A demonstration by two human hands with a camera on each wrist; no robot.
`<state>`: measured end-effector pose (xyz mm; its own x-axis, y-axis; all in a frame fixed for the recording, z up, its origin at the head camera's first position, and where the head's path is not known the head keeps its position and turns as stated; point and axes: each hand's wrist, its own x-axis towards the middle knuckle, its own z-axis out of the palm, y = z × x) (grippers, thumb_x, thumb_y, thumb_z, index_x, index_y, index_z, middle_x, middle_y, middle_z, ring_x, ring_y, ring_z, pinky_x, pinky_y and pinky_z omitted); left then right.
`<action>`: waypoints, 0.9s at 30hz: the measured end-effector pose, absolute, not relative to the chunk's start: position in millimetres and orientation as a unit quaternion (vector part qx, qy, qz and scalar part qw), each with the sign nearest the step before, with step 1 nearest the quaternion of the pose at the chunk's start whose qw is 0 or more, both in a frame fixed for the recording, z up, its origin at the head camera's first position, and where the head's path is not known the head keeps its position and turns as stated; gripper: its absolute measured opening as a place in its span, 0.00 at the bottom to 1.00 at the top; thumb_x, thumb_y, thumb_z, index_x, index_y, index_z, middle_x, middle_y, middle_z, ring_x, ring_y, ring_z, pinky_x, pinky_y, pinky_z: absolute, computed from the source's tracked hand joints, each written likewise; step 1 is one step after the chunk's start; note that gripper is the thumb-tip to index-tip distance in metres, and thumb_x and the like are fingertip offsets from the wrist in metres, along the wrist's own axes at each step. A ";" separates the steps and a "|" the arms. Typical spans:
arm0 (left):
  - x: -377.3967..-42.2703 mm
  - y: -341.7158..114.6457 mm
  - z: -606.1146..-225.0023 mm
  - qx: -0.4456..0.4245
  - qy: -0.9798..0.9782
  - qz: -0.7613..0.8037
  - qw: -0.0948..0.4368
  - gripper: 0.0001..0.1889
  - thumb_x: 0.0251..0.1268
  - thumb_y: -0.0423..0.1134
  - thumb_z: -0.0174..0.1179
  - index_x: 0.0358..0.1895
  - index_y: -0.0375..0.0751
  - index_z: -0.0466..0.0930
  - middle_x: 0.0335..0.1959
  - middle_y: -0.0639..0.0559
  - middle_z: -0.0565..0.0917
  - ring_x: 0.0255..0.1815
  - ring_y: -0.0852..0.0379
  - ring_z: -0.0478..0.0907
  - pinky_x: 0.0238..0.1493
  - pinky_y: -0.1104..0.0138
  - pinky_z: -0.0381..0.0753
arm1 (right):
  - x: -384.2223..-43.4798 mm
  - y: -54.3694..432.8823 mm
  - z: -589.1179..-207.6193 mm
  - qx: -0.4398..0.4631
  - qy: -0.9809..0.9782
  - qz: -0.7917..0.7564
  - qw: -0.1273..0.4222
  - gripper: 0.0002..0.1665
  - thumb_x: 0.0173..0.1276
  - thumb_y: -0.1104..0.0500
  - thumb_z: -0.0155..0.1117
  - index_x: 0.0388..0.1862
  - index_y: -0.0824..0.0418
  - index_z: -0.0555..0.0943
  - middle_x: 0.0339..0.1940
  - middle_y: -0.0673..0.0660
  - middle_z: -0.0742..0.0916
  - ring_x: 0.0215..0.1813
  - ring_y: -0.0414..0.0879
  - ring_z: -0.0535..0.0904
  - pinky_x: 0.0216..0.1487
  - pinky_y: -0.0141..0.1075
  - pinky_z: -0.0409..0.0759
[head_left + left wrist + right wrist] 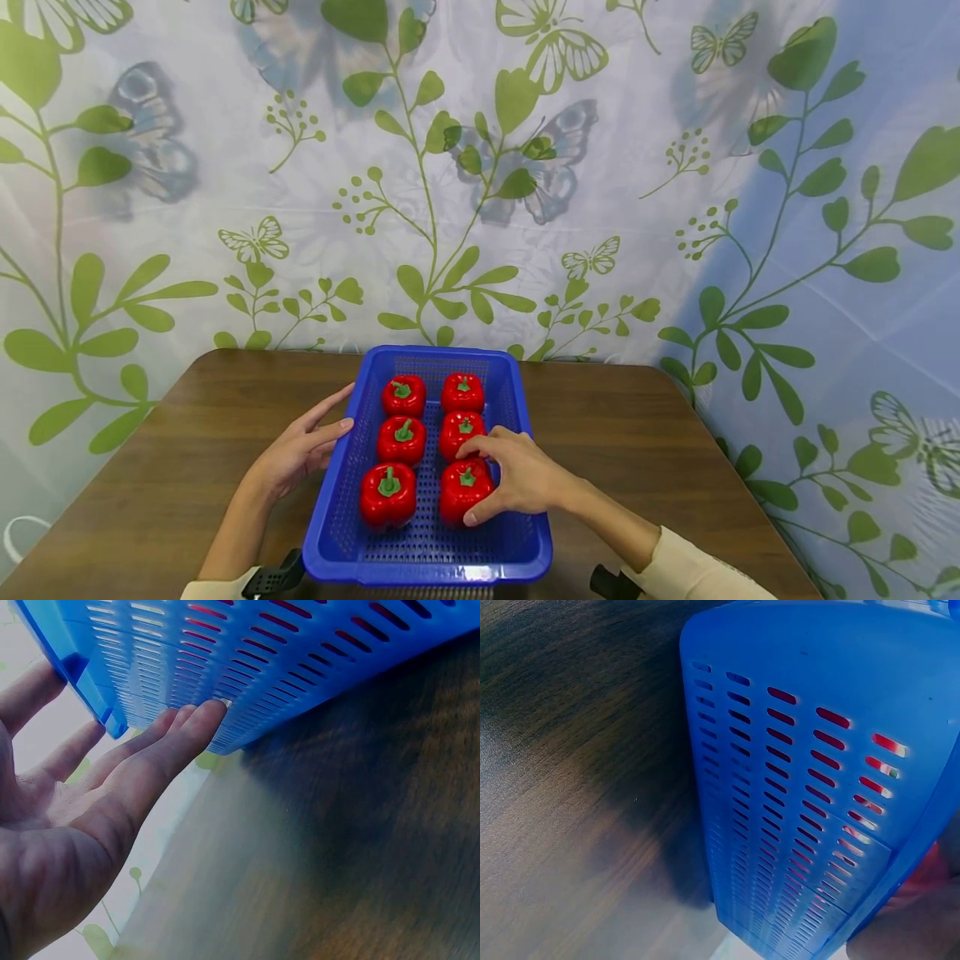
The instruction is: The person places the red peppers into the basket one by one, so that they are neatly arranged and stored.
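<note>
A blue plastic basket (321, 517) with slotted walls holds several red bell peppers in two columns, green stems up. My right hand (528, 477) reaches over the basket's right side and grips the front right bell pepper (459, 493), thumb at its near side and fingers at its far side. Just behind it sits another bell pepper (456, 429), close to my fingertips. At the left wall, my left hand (296, 454) has its fingers extended, fingertips right at the rim and the slotted side. In the right wrist view, the basket wall (780, 825) hides most of that hand.
The basket stands on a brown wooden table (600, 417). Behind the table hangs a pale curtain (300, 208) printed with green leaves and butterflies. A dark strap (273, 577) circles the left wrist, and a dark device (613, 583) sits by the right wrist.
</note>
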<state>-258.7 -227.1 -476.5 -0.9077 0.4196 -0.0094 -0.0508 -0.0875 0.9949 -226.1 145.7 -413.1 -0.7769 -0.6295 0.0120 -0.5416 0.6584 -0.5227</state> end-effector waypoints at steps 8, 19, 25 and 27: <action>-256.6 -224.3 -478.3 0.138 0.656 0.724 0.162 0.34 0.81 0.39 0.50 0.83 0.56 0.47 0.72 0.34 0.73 0.62 0.40 0.82 0.56 0.49 0.85 | -224.6 149.5 -413.4 -0.324 0.902 -0.269 0.096 0.40 0.46 0.37 0.84 0.57 0.47 0.81 0.49 0.48 0.80 0.56 0.50 0.76 0.53 0.43 0.69; -251.3 -223.0 -481.8 0.139 0.657 0.724 0.160 0.34 0.81 0.39 0.49 0.83 0.57 0.46 0.72 0.34 0.73 0.62 0.40 0.82 0.56 0.48 0.85 | -224.1 153.1 -411.3 -0.333 0.889 -0.293 0.117 0.40 0.49 0.38 0.82 0.61 0.49 0.80 0.50 0.53 0.80 0.56 0.53 0.77 0.50 0.38 0.76; -249.5 -221.7 -482.0 0.141 0.654 0.726 0.160 0.34 0.81 0.39 0.48 0.83 0.57 0.46 0.72 0.34 0.72 0.62 0.40 0.82 0.56 0.48 0.85 | -224.6 155.3 -408.6 -0.333 0.888 -0.298 0.111 0.40 0.51 0.39 0.82 0.62 0.49 0.80 0.48 0.53 0.80 0.50 0.46 0.75 0.47 0.35 0.77; -248.7 -220.7 -482.0 0.141 0.653 0.727 0.160 0.34 0.81 0.38 0.48 0.83 0.56 0.46 0.72 0.33 0.72 0.62 0.40 0.82 0.56 0.49 0.85 | -225.3 156.7 -407.1 -0.329 0.888 -0.302 0.111 0.40 0.52 0.39 0.81 0.63 0.49 0.79 0.48 0.53 0.81 0.50 0.45 0.75 0.46 0.35 0.77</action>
<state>-248.7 -220.7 -482.0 -0.9087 0.4174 -0.0038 -0.0480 -0.0956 0.9943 -225.3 156.7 -407.1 -0.7587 -0.6514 0.0022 -0.5174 0.6005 -0.6097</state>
